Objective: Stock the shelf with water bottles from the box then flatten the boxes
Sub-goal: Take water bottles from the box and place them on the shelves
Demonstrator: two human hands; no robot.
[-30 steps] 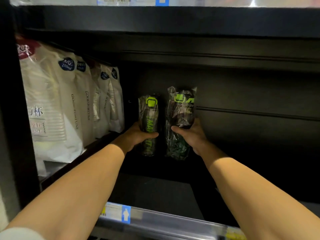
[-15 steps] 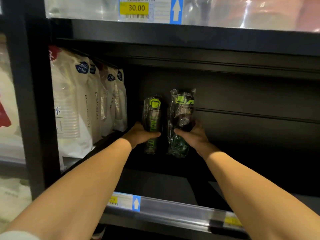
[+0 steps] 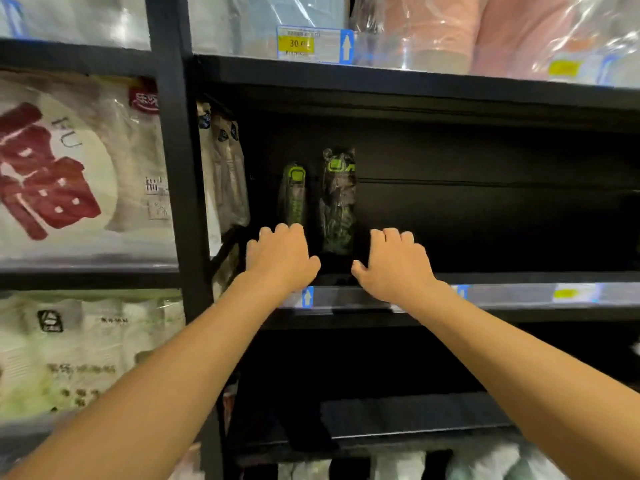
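Two water bottles, dark w/ lime-green markings, each in clear plastic wrap, upright at rear-left of black shelf (image 3: 519, 277). Left bottle (image 3: 294, 195): green lid mark at top, lower part hidden behind left hand. Right bottle (image 3: 338, 202): just beside it, narrow gap btwn, wrap crumpled above cap.

Left hand (image 3: 280, 259): palm down, in front of left bottle's base, fingers loosely bent, thumb out to the right, nothing grasped. Contact w/ bottle: cannot tell. Right hand (image 3: 391, 265): palm down, right of right bottle and apart from it, fingers loosely bent, thumb toward bottle base, nothing grasped. Both forearms bare, reaching up from bottom corners of view.

Shelf front: clear price rail (image 3: 512, 296) w/ blue arrow tag (image 3: 307, 296) by left wrist, yellow tag (image 3: 565, 293) further right. Shelf area right of bottles dark.

Left of bottles, same shelf: row of white packs (image 3: 225, 168) w/ blue round labels, standing on edge, near left bottle but apart. Black upright post (image 3: 176, 168) beside them. Beyond post: large clear pack (image 3: 52, 168) w/ red characters, white contents.

Above: price label (image 3: 300, 43) reading 30, blue arrow alongside; pink wrapped goods (image 3: 485, 32) on upper level. Below: lower shelf (image 3: 415, 420), black, dim, details blurred.
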